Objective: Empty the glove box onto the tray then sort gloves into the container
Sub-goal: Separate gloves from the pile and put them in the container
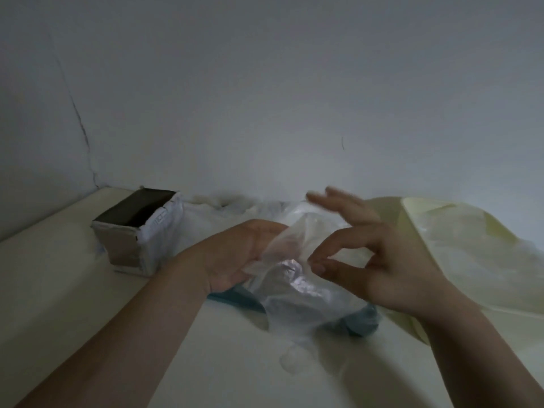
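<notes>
Pale cream surface [73,290] shoved up against the wall. Open cardboard box [129,245] sits back left, some teal thing [362,319] lies mid-surface under crinkly clear gloves [297,319], and there's a pale yellow tray [394,219] on the right.

The glove [290,278], pinched at its edge by the right hand's [379,260] thumb and forefinger, is thin clear plastic film, crinkled, with a glossy highlight just below the fingertips. A teal thing [363,319] under those fingers looks matt; its material is unclear. Behind the outstretched fingers, the tray [394,219] is smooth, pale yellow and faintly sheened. Left of the left hand [235,254], the box [138,240] is matt cardboard, brown inside, white outside, with rough edges.
</notes>
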Demonstrator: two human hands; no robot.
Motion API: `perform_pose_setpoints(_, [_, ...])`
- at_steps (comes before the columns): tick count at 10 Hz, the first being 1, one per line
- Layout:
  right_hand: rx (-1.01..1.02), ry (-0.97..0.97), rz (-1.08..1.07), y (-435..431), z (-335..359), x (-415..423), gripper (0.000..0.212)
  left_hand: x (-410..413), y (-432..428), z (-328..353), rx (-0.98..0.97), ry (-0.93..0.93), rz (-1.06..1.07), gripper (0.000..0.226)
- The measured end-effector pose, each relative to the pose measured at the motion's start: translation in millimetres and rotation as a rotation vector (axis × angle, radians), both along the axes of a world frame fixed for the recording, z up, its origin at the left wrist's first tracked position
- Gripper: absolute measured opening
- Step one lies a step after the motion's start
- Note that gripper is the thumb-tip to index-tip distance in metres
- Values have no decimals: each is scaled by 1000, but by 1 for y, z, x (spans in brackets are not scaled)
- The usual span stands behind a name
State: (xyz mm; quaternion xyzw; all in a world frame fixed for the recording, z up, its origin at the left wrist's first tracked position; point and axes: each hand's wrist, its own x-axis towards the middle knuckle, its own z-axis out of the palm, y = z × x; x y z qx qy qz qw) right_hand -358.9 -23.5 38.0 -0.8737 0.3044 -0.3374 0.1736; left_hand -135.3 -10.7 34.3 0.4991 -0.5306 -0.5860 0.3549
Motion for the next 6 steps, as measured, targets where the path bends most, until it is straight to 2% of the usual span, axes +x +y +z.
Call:
perform_pose_setpoints(1, [189, -133, 6, -2, -3, 0, 18, -4, -8, -2, -36, 219, 34, 15])
perform_pose_setpoints(2, [386, -356, -79, -8, -7, 2, 15, 1, -17, -12, -16, 515, 4, 40])
perform_pose_setpoints(3, [539, -498, -188, -14, -12, 1, 12, 0, -23, -18, -2, 542, -84, 70])
perform_pose_setpoints(4, [588, -489, -215, -14, -13, 0, 12, -4, -25, -31, -82, 411, -63, 44])
perform_pose_setpoints(5, [544, -413, -225, -13, -10, -2, 11, -7, -25, -35, -54, 425, 94, 31])
perform_pose_setpoints(6, [393, -445, -325, -11, 2, -15, 11, -7, -28, -32, -16, 513, 262, 27])
